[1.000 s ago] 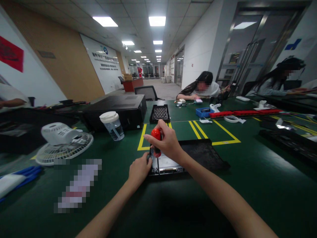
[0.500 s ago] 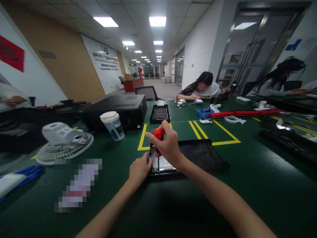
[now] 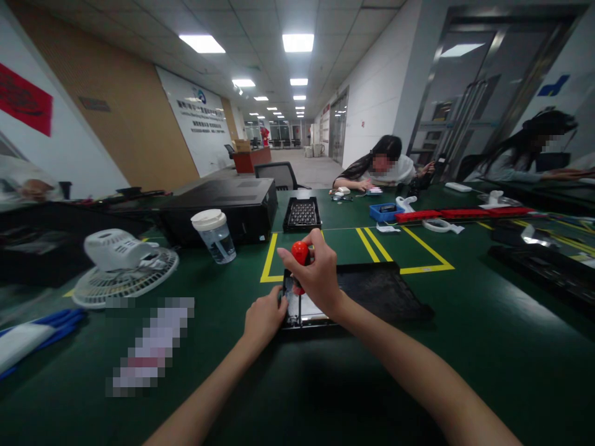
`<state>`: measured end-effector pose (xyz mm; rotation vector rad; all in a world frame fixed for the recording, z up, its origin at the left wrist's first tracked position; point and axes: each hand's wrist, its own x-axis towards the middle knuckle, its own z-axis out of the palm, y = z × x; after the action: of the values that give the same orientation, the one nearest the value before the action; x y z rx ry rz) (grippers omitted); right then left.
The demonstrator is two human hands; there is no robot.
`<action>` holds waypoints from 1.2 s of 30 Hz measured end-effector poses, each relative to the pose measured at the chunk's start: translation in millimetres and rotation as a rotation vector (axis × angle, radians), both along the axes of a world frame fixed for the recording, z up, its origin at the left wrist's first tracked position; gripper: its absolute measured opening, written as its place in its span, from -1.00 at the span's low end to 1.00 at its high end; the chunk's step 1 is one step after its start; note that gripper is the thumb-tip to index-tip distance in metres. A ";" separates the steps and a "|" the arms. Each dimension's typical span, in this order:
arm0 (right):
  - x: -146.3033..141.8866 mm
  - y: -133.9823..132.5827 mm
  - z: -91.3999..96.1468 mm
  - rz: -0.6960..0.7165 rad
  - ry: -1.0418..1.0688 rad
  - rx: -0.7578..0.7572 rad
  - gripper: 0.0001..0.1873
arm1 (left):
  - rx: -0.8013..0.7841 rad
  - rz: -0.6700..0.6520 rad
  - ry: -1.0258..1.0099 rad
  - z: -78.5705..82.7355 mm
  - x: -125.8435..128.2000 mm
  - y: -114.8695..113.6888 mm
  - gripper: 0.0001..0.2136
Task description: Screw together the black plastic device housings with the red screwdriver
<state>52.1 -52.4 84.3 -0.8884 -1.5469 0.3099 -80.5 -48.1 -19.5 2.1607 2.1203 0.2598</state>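
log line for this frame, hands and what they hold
right hand: grips red screwdriver, upright, tip on drive | left hand: grips drive's left edge | surface: green table

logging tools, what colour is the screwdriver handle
Red rounded screwdriver handle, in the right hand; head view.

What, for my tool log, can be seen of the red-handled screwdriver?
The screwdriver has a rounded, glossy red handle, plastic-looking, and a thin dark shaft. It stands nearly upright, tip down on a flat silvery device at the near end of a black tray. The right hand wraps the handle; the left hand holds the device's edge.
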 end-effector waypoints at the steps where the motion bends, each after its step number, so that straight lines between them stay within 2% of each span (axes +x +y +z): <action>1: -0.2 0.1 -0.5 0.006 0.003 0.001 -0.65 | -0.003 0.000 0.000 0.7 0.1 -0.3 -0.64; 9: -1.8 1.2 -4.9 0.175 0.107 -0.062 -0.83 | -0.008 -0.006 -0.009 3.5 0.7 -1.4 -0.64; 14: 1.6 6.3 -0.4 0.404 0.259 -0.185 -0.85 | 0.014 -0.015 -0.020 1.0 -0.4 -1.1 -0.64; 18: 6.5 14.3 4.0 0.662 0.349 -0.316 -0.88 | 0.023 -0.024 -0.034 -0.2 -1.0 -0.8 -0.64; 21: 10.2 19.6 4.6 0.813 0.318 -0.390 -0.85 | 0.021 -0.014 -0.019 -0.9 -1.2 -0.2 -0.65; 25: 14.4 21.9 3.6 0.934 0.223 -0.444 -0.74 | 0.042 -0.022 0.008 -1.9 -1.7 0.4 -0.66; 31: 19.4 20.1 6.8 1.200 0.211 -0.484 -0.73 | 0.039 -0.021 0.013 -0.7 -1.4 -0.5 -0.67; 36: 23.0 20.7 10.3 1.256 0.211 -0.507 -0.70 | 0.033 -0.023 0.009 0.0 -0.4 -0.6 -0.68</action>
<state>75.1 -31.7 94.6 -0.1038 -1.6702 1.6822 -80.9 -48.7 -19.5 2.2064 2.1096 0.2854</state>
